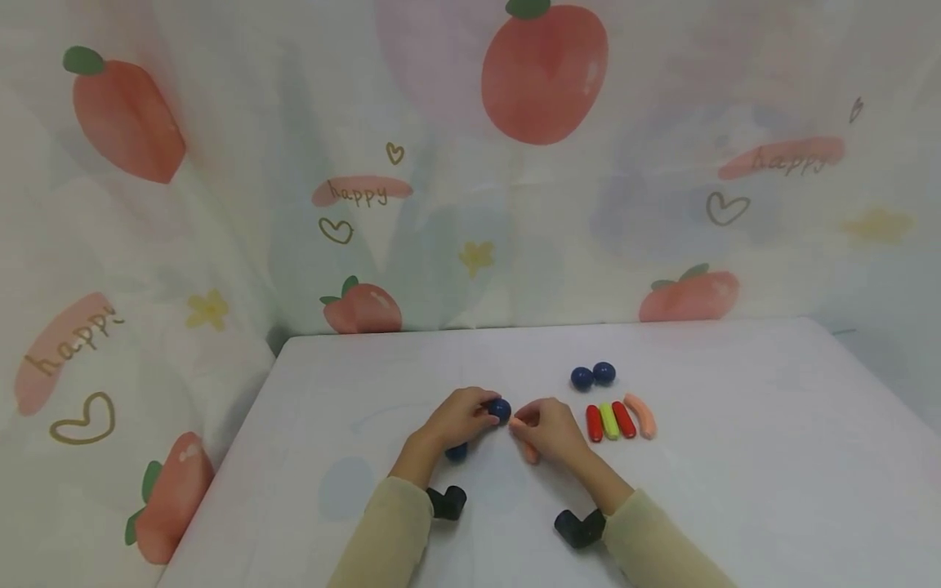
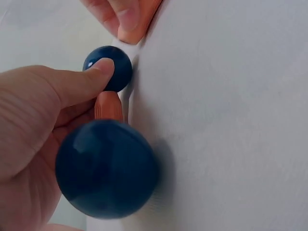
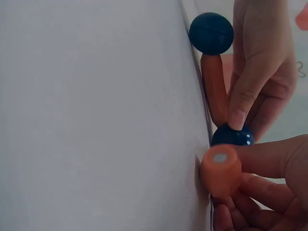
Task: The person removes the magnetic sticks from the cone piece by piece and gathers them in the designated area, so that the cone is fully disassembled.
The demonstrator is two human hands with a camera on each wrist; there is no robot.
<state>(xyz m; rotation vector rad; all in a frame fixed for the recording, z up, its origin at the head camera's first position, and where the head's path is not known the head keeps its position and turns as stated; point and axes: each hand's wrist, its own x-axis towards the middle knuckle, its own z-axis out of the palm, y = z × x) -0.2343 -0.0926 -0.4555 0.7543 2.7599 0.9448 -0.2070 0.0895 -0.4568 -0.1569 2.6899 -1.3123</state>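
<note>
My left hand [image 1: 459, 418] pinches a dark blue ball [image 2: 123, 67] between thumb and fingers, low over the white table. An orange rod [image 3: 213, 86] joins that ball to a second blue ball [image 2: 106, 168], which sits nearer my left wrist. My right hand [image 1: 555, 433] holds another orange rod [image 3: 220, 178] between thumb and fingers. One end of this rod points at the pinched ball; the other shows a small pale disc in the right wrist view. In the head view, the left hand covers most of the joined rod.
Right of the hands, two blue balls [image 1: 592, 376] lie at the back. In front of them is a row: a red rod [image 1: 594, 424], a yellow-green rod [image 1: 609, 421], another red rod [image 1: 624, 419] and a curved orange rod [image 1: 644, 416]. A peach-print cloth [image 1: 441, 269] hangs behind the table [image 1: 750, 457].
</note>
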